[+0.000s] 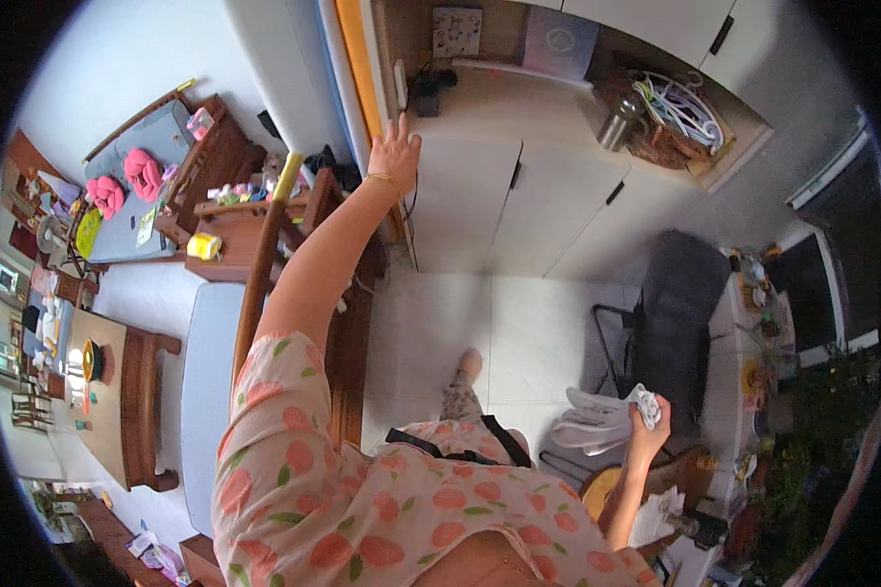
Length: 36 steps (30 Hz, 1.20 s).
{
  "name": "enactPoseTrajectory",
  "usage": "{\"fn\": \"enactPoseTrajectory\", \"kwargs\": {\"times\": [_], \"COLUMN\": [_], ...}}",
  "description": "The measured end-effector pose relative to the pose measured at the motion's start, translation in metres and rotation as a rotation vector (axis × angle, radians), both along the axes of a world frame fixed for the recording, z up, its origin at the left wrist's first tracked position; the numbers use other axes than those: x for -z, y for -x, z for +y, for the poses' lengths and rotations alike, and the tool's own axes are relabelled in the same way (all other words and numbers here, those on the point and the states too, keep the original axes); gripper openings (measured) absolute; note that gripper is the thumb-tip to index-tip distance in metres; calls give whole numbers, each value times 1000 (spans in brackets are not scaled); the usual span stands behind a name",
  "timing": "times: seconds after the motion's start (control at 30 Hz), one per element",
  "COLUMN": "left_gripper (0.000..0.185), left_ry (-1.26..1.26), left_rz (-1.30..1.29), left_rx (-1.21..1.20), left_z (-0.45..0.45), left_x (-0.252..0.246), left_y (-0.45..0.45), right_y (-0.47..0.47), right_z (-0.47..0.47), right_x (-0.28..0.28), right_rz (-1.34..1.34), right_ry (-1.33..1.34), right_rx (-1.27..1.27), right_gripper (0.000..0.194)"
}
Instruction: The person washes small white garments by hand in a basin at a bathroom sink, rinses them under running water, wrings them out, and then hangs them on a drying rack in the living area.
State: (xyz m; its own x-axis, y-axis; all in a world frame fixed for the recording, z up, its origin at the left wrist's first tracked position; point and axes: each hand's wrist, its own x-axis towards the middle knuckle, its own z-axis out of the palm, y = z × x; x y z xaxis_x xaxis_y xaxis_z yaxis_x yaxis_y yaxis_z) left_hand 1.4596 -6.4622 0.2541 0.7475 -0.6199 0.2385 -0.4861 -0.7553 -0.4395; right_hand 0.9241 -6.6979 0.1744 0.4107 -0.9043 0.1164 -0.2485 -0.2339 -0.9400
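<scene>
My left hand (395,155), with a bracelet at the wrist, reaches forward with its fingers apart beside the edge of the white cabinet. Its fingertips are close to a white strip on the wall by the counter (528,110); whether they touch it I cannot tell. On the right, my right hand (650,425) grips a bunched white cloth item with long looped parts (595,425) that hang to the left over the floor. A dark folding chair (679,315) stands just beyond that hand.
The counter holds a small black device (427,99), a steel flask (620,125) and a basket of hangers (679,117). White cabinet doors (558,198) close off the front. A wooden bench back (260,271) runs along my left. Plants (815,440) stand at the far right.
</scene>
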Motion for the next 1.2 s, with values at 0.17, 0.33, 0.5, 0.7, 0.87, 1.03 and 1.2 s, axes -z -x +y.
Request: {"fn": "enactPoseTrajectory", "kwargs": {"times": [0.17,0.33,0.5,0.7,0.87,1.03,1.2], "left_gripper": [53,53,52,51,44,37,41], "left_ry": [-147,-223,-336,-455,-473,-525,-385], "left_rz": [145,110,44,-38,-71,4,-191], "left_rx": [-140,-140,-102,16,90,68,279], "left_z": [-47,-60,-61,-54,-56,-66,-61], "left_x": [5,32,45,38,46,63,76], "left_y": [-98,-167,-212,-211,-217,-237,-249], "right_y": [-81,-142,-182,-193,-200,-196,-180], "right_z": [-46,-73,-72,-36,-15,7,26], "right_x": [0,-10,-18,-32,-40,-47,-53], "right_rz": [-53,-36,-31,-4,-14,-9,81], "right_ry": [-54,-73,-45,-66,-85,-62,29], "right_rx": [24,28,86,193,257,308,394], "right_gripper": [29,29,32,37,37,37,38]}}
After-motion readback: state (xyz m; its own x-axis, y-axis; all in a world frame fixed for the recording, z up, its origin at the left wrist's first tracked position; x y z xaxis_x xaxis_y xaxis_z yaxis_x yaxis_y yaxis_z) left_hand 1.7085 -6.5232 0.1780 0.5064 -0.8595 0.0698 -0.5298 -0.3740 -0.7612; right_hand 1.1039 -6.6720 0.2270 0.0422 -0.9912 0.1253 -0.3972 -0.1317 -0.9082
